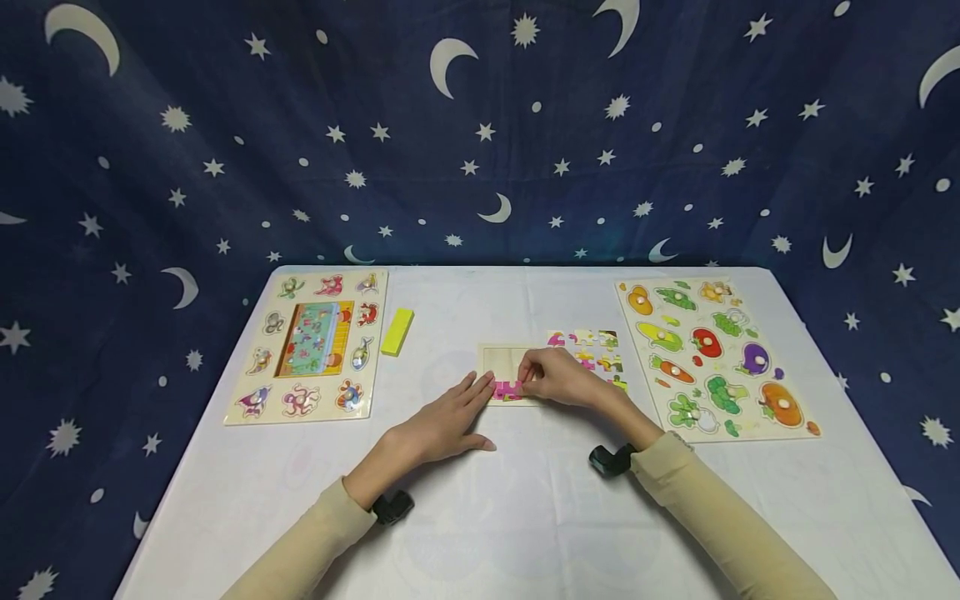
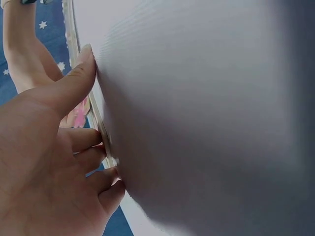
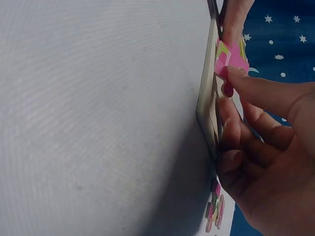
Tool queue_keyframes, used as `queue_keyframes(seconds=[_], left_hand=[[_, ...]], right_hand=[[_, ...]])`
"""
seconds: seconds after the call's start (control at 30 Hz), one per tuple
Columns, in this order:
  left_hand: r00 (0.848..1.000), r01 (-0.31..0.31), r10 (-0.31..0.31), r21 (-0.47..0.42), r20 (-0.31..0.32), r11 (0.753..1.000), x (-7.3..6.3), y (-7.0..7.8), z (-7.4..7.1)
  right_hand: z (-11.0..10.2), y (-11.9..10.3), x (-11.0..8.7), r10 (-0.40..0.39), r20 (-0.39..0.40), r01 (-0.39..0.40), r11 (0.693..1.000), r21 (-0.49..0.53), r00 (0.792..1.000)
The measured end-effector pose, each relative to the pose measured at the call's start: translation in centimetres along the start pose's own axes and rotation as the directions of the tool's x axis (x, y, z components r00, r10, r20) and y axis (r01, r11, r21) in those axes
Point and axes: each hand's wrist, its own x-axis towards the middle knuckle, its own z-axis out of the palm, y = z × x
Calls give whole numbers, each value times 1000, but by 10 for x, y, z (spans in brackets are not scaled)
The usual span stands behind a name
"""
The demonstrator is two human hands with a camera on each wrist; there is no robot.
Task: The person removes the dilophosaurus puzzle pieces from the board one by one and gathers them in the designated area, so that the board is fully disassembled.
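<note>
A small wooden puzzle tray [image 1: 497, 358] lies mid-table, with joined pink puzzle pieces [image 1: 506, 388] along its near edge. My left hand [image 1: 448, 421] lies with its fingers stretched out, fingertips at the tray's left side and the pink pieces. The left wrist view shows its thumb [image 2: 78, 81] apart from the other fingers. Over the tray's right part, my right hand [image 1: 558, 377] pinches a pink puzzle piece [image 3: 223, 60] between thumb and fingers, beside the joined ones. Loose puzzle pieces [image 1: 608, 338] lie just right of the tray, partly hidden by this hand.
A sea-animal peg board [image 1: 322, 287] lies at the left, and a yellow block [image 1: 397, 332] is beside it. At the right lies a vegetable peg board [image 1: 693, 400]. Behind the white table [image 1: 517, 517] hangs a dark blue curtain [image 1: 405, 208] with stars and moons.
</note>
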Motion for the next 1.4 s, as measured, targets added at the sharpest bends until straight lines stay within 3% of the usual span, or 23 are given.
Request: queue_keyframes(seconds=[0.2,0.47,0.73,1.07,1.4], left_hand=[[1000,-3,3,-2,4,1000,1,1,0],[1000,-1,1,-11,-4,1000,0,0,1],[1000,-11,10,-18,-7,1000,0,0,0],[1000,-16,16,-23,-8,1000,0,-1,0],[1000,-10,10,3,-5,1000,-1,-1,0]], right_hand=[[-6,5,-6,36,18,-38,992,122,999],[-23,17,-23,72,-47,-64,987,149,996],[-37,34,-41,110,-77,-99,986,133,991],[-52,52,-64,198,-57,-192,977,90,979],[-57,59,-72,228,-81,-225,974,40,970]])
